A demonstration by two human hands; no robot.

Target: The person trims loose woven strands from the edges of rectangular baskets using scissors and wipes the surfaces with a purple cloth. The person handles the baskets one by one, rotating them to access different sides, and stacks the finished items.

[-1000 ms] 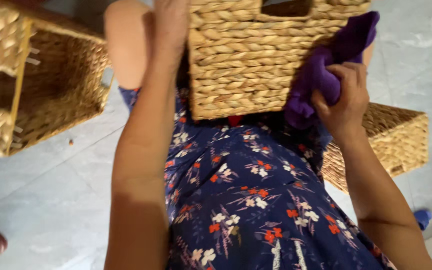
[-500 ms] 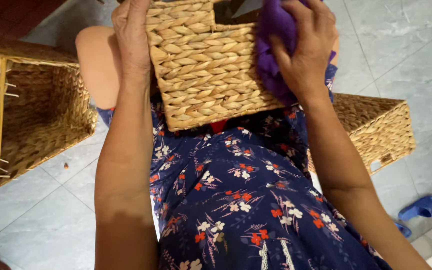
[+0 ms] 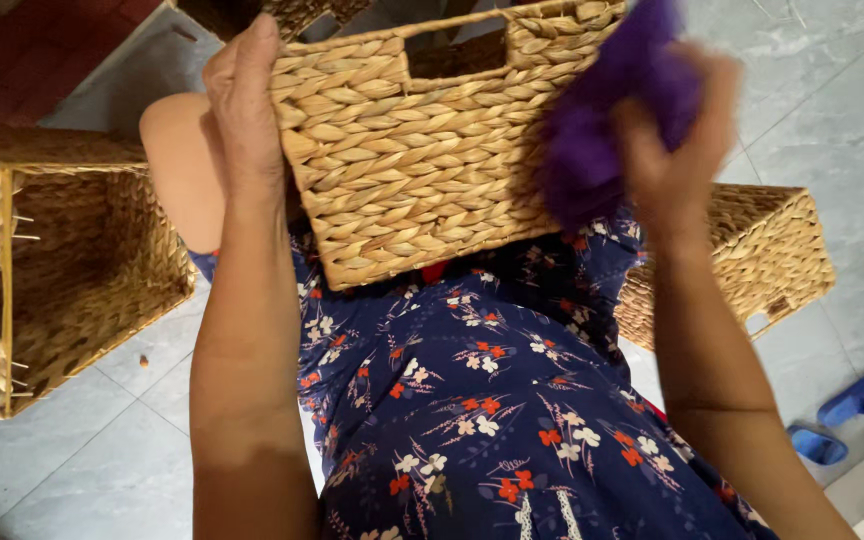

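Resting on the lap, the tan woven basket (image 3: 422,160) shows a cut-out handle.

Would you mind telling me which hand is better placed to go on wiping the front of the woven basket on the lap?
The right hand, probably: it already grips the purple cloth against the woven basket, while the left hand clasps the basket's side to steady it.

Tan weave, purple cloth, navy floral

Woven basket (image 3: 422,150) w/ braided straw-tan pattern; cloth (image 3: 602,130) solid purple; dress (image 3: 492,400) navy w/ red + white flowers. Side baskets (image 3: 72,290) same tan weave. Floor tiles (image 3: 832,120) grey, marbled; sandals (image 3: 842,415) blue.
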